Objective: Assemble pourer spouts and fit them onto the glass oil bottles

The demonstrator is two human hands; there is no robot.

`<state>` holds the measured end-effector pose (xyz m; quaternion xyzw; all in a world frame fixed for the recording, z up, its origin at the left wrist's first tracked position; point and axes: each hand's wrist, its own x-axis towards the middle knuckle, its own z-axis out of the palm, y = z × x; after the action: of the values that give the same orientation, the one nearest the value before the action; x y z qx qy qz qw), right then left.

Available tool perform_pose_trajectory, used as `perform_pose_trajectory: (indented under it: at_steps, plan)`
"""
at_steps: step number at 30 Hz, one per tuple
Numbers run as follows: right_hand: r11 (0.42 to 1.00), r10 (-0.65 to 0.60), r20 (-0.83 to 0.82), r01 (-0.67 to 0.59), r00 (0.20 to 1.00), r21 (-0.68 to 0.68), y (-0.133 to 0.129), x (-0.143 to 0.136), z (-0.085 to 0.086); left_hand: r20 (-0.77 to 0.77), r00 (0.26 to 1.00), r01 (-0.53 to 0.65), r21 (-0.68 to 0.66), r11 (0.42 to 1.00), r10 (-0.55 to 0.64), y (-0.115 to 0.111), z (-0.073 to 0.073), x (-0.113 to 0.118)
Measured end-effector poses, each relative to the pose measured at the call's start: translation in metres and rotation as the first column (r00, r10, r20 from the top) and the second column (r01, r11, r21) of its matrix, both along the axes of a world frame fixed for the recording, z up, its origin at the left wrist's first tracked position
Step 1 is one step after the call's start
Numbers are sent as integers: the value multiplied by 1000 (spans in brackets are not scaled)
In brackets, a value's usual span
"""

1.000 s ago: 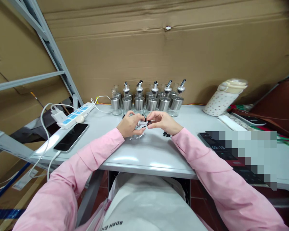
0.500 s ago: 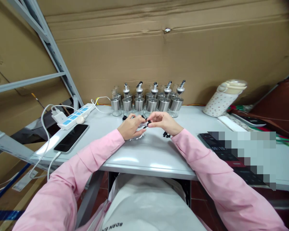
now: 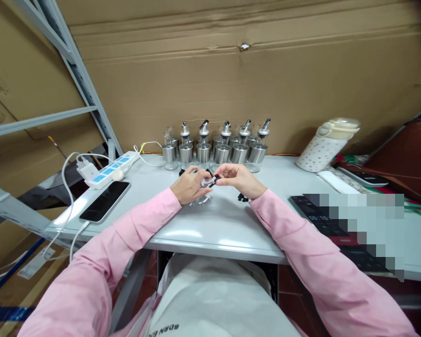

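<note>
At the middle of the table, my left hand (image 3: 191,185) is closed with thumb and fingers around a small silver and black bottle pourer (image 3: 209,181). My right hand (image 3: 241,180) meets it from the other side, pinching the black part at its end. Fingertips partly cover both pieces. Small white or clear parts (image 3: 200,201) lie on the table beneath my left hand, and several small black pieces (image 3: 243,198) lie by my right wrist. Behind the hands stand glass bottles with steel sleeves (image 3: 222,153); several front ones carry silver pourers with black flaps.
On the left are a smartphone (image 3: 105,201) and a white power strip (image 3: 108,169) with cables. To the right stand a dotted tumbler (image 3: 319,147) and a dark device with a timer display (image 3: 315,213). A cardboard wall (image 3: 196,84) closes off the back of the grey table (image 3: 196,229).
The black part at my right fingertips has turned a little and sits closer against the pourer, more of whose silver body shows. Both hands stay nearly in place. The view has shifted slightly.
</note>
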<state>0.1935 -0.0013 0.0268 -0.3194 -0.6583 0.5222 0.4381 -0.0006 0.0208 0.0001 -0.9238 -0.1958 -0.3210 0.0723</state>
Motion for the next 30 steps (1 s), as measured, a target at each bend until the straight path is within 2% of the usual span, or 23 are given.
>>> perform_pose_trajectory:
  at_steps: [3,4,5,7,8,9,10,13,18,20,22,26,28,30]
  plan:
    - [998,-46,-42,48,998,36,1,-1,-2,168,985,35,-28,999,-30,14,0,-6]
    - [996,-70,-63,72,996,46,2,0,-2,270,963,12,-39,999,-1,22,-1,-9]
    - [993,-96,-82,101,992,54,3,0,-3,394,916,-55,-70,996,79,32,-2,-15]
    - [983,-154,-119,164,981,79,6,2,-5,620,720,-238,-201,950,312,55,-6,-28]
    - [976,-180,-132,193,975,96,7,2,-5,673,619,-293,-281,914,405,67,-9,-35]
    - [969,-202,-144,219,969,116,8,3,-5,700,539,-316,-347,883,468,78,-13,-43]
    - [962,-217,-153,238,964,135,9,4,-5,697,500,-305,-413,858,514,88,-16,-50]
    - [963,-205,-178,231,962,139,8,4,-4,632,517,-206,-563,801,577,107,-27,-65]
    - [990,-139,-246,138,959,-22,2,1,-1,598,579,-138,-599,789,555,115,-38,-70]
    - [990,-139,-279,132,950,-44,1,0,0,578,600,-145,-601,786,553,115,-39,-70]
    - [990,-138,-309,131,941,-45,0,0,1,550,603,-215,-587,781,579,113,-39,-69]
    - [983,-179,-342,181,923,-27,2,1,1,543,538,-418,-493,763,645,102,-27,-65]
    - [971,-230,-358,236,905,-28,4,2,0,619,516,-448,-395,802,593,91,-16,-59]
    - [955,-285,-395,294,873,-38,7,4,-1,693,521,-419,-301,857,498,75,-3,-48]
